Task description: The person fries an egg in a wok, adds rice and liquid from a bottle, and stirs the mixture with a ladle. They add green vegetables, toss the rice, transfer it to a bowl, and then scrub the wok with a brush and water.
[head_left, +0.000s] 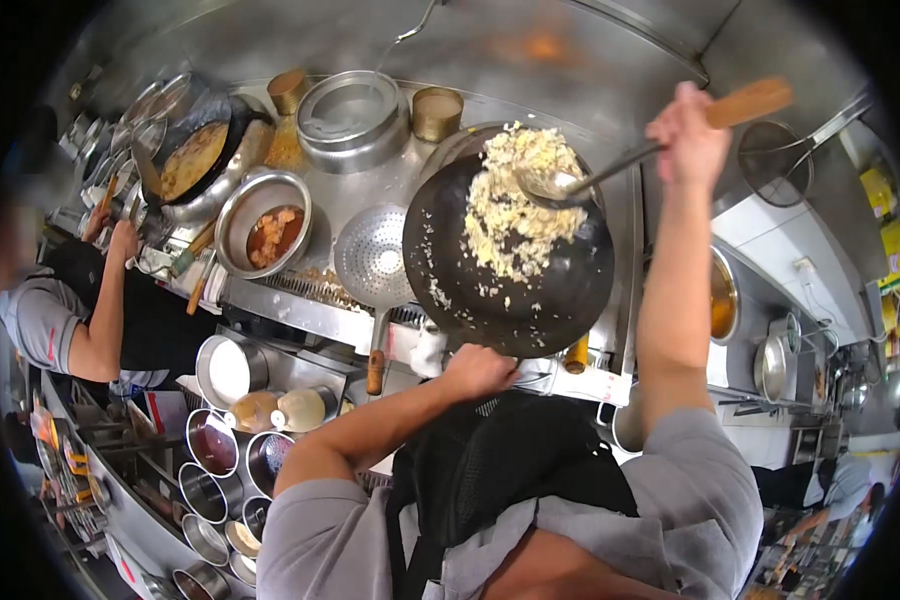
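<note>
A dark wok [450,300] is tilted on the stove in front of me, its fingers-side edge at my left hand [482,370], which is closed around the wok's near edge or handle; the exact grip is partly hidden. Egg fried rice [520,235] is heaped toward the far side, with loose grains scattered over the dark metal. My right hand [692,140] is raised at the right, wrapped round the handle of a ladle [630,160]. Wood shows at the handle's end, and the metal bowl rests in the rice.
Left of the wok lie a perforated strainer [373,250] and a steel bowl of reddish food [235,262]. A lidded pot [345,115] stands behind. Several seasoning containers [210,440] sit lower left. A co-worker [70,310] handles another wok [235,130]. A mesh skimmer [775,160] hangs right.
</note>
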Available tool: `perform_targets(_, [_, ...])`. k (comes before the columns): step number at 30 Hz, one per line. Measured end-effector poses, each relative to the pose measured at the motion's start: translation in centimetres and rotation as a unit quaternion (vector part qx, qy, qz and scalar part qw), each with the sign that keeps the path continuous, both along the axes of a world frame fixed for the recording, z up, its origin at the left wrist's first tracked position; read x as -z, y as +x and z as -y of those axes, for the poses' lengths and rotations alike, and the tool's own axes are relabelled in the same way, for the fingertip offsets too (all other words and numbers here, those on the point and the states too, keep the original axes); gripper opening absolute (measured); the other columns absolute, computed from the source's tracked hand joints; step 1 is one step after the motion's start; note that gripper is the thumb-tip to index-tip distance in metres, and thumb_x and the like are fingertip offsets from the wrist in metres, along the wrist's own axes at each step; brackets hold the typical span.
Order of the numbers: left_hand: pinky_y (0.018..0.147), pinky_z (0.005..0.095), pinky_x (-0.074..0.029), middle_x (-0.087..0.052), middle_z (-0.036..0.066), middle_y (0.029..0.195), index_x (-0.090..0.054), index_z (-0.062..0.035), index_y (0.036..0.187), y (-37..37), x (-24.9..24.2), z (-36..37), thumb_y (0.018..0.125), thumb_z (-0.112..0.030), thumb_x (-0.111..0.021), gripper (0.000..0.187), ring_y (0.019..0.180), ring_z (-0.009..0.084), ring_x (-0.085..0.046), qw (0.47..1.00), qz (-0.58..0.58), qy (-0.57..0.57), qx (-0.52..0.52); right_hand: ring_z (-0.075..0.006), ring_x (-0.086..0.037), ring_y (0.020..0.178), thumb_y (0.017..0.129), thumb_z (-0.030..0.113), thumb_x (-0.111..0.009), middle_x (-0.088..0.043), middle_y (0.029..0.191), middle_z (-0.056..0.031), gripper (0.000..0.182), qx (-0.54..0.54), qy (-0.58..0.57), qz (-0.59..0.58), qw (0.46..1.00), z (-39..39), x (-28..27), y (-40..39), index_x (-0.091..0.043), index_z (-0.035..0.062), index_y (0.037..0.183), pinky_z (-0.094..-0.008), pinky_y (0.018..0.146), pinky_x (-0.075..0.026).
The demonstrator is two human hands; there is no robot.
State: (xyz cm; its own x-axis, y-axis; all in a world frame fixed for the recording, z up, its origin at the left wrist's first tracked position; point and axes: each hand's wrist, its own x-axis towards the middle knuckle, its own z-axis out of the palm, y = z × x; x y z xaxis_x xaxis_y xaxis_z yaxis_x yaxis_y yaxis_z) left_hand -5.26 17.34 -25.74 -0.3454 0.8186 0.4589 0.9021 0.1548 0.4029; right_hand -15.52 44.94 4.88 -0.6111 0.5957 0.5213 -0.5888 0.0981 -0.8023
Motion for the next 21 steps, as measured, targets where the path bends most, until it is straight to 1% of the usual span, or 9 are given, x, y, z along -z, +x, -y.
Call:
perform_targets(2, [0.062, 0.0469, -0.053, -0.067, 0.012, 0.068, -0.067, -0.0122, 0.069, -2.1, -6.7, -0.7, 0.08, -0.038, -0.064, 0.028, 0.064, 0.033, -0.067, 0.987, 0.077, -0.141, -0.03, -0.0093, -0.037, 0.043, 0.092, 0.017, -0.064, -0.04, 0.054, 0.0015, 0.025, -0.019, -0.012, 0.007, 1.0, 1.1, -2.7, 2.1, -0.048, 0.01, 0.074, -0.0286, 0.04, -0.034])
perform_targets(4, [0.059, 0.0459, -0.05, -0.064, 0.014, 0.064, -0.066, -0.0117, 0.068, -6.1, -8.4, -3.4, 0.082, -0.041, -0.062, 0.033, 0.065, 0.0336, -0.065, 0.984, 0.112, -0.112, -0.079, -0.0095, -0.04, 0.044, 0.091, 0.017, -0.065, -0.041, 0.056, 0.0009, 0.025, 0.021, -0.01, 0.036, 0.999, 2.1, -0.6, 1.4, -0.047, 0.0095, 0.075, -0.0283, 0.04, -0.034])
perform_targets(6, [0.061, 0.0457, -0.051, -0.065, 0.014, 0.065, -0.067, -0.0117, 0.07, -9.1, -4.9, -5.6, 0.082, -0.039, -0.062, 0.031, 0.064, 0.0339, -0.065, 0.987, 0.095, -0.093, -0.087, -0.0101, -0.044, 0.045, 0.09, 0.017, -0.066, -0.044, 0.057, 0.0001, 0.024, 0.152, -0.024, 0.145, 0.977, 3.0, 6.6, -2.5, -0.048, 0.0081, 0.078, -0.0269, 0.04, -0.035])
perform_targets(8, [0.066, 0.0462, -0.051, -0.067, 0.013, 0.07, -0.069, -0.0126, 0.073, -9.2, -0.9, -5.6, 0.082, -0.038, -0.062, 0.028, 0.068, 0.0331, -0.066, 0.992, 0.056, -0.063, -0.093, -0.011, -0.046, 0.045, 0.089, 0.017, -0.068, -0.047, 0.058, -0.0004, 0.023, 0.033, -0.053, 0.083, 0.995, 3.3, 13.7, -5.2, -0.049, 0.0064, 0.08, -0.0262, 0.04, -0.036])
perform_targets(12, [0.077, 0.0449, -0.052, -0.068, 0.013, 0.074, -0.071, -0.0138, 0.08, -3.5, -2.1, 1.3, 0.081, -0.039, -0.064, 0.026, 0.075, 0.0318, -0.067, 0.966, 0.108, -0.234, -0.029, -0.0128, -0.047, 0.045, 0.09, 0.018, -0.066, -0.049, 0.056, -0.0026, 0.024, 0.028, 0.015, 0.038, 0.999, -0.1, 5.1, -3.7, -0.05, 0.004, 0.079, -0.0277, 0.042, -0.04])
perform_targets(14, [0.07, 0.0446, -0.055, -0.067, 0.012, 0.071, -0.07, -0.0156, 0.075, -1.4, -1.1, 3.2, 0.08, -0.04, -0.065, 0.026, 0.068, 0.0316, -0.067, 0.999, 0.03, -0.039, 0.005, -0.0154, -0.047, 0.043, 0.093, 0.023, -0.064, -0.047, 0.054, -0.0045, 0.03, 0.04, 0.011, 0.038, 0.998, -0.8, -1.4, -1.5, -0.052, 0.004, 0.074, -0.0298, 0.043, -0.04])
perform_targets(16, [0.06, 0.0456, -0.053, -0.065, 0.012, 0.063, -0.068, -0.0153, 0.066, -2.6, -7.4, 1.8, 0.08, -0.041, -0.065, 0.029, 0.06, 0.0316, -0.065, 0.994, 0.035, -0.104, -0.027, -0.0121, -0.044, 0.044, 0.093, 0.025, -0.063, -0.046, 0.054, -0.0027, 0.032, -0.082, 0.012, 0.024, 0.996, -1.9, -4.8, 1.5, -0.051, 0.0051, 0.071, -0.0275, 0.043, -0.034])
perform_targets(19, [0.057, 0.0454, -0.051, -0.063, 0.012, 0.06, -0.068, -0.0118, 0.067, -7.5, -9.5, -3.6, 0.08, -0.038, -0.064, 0.029, 0.06, 0.0336, -0.064, 0.988, 0.097, -0.085, -0.079, -0.0094, -0.037, 0.043, 0.094, 0.022, -0.062, -0.039, 0.053, 0.0024, 0.03, 0.008, -0.014, 0.109, 0.994, -0.4, -0.9, 0.3, -0.048, 0.0077, 0.071, -0.0271, 0.041, -0.031])
perform_targets(21, [0.063, 0.0464, -0.051, -0.065, 0.013, 0.065, -0.068, -0.0122, 0.068, -8.7, -4.3, -5.8, 0.08, -0.038, -0.064, 0.029, 0.065, 0.033, -0.065, 0.988, 0.093, -0.064, -0.102, -0.0081, -0.031, 0.041, 0.092, 0.015, -0.062, -0.036, 0.053, 0.0049, 0.027, 0.09, -0.056, 0.134, 0.985, 3.6, 8.6, -3.9, -0.046, 0.0104, 0.072, -0.0269, 0.039, -0.028])
